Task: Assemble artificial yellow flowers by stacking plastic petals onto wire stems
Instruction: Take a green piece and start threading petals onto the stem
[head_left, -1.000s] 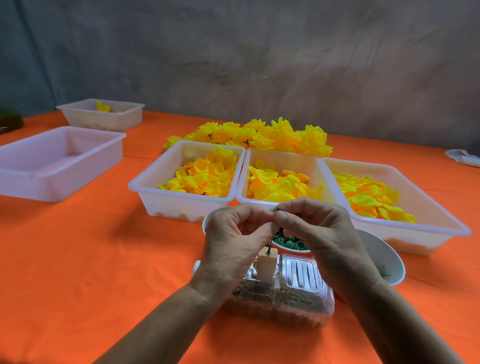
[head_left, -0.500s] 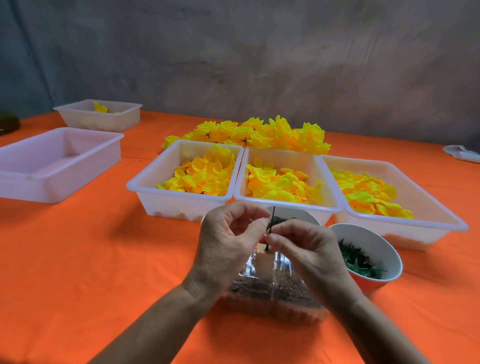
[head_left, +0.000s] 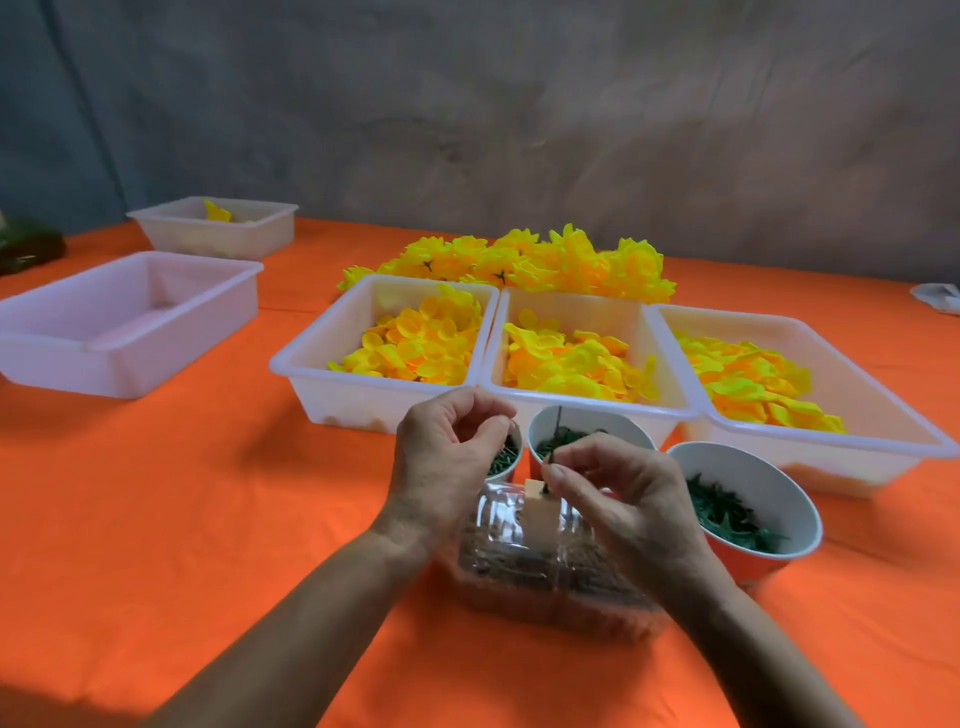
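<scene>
My right hand (head_left: 618, 499) pinches a thin dark wire stem (head_left: 558, 426) that stands upright in a small cream block (head_left: 535, 506) on top of a clear plastic container (head_left: 540, 577). My left hand (head_left: 447, 452) hovers just left of the stem, over a small cup of green pieces (head_left: 505, 458). Its thumb and forefinger are curled together, and I cannot see whether anything is between them. Loose yellow petals fill three white tubs behind: the left (head_left: 415, 348), the middle (head_left: 571, 364) and the right (head_left: 753, 379). Finished yellow flowers (head_left: 545, 260) lie piled beyond the tubs.
A second cup of green pieces (head_left: 623, 422) and a bowl of green leaves (head_left: 789, 475) stand right of my hands. Two more white tubs, one near (head_left: 130, 364) and one far (head_left: 218, 239), sit at the left on the orange cloth. A white object (head_left: 940, 297) lies far right.
My hands were together at the top of the stem. The left hand has since drawn away to the left, and the right hand has slid down the stem, baring its top.
</scene>
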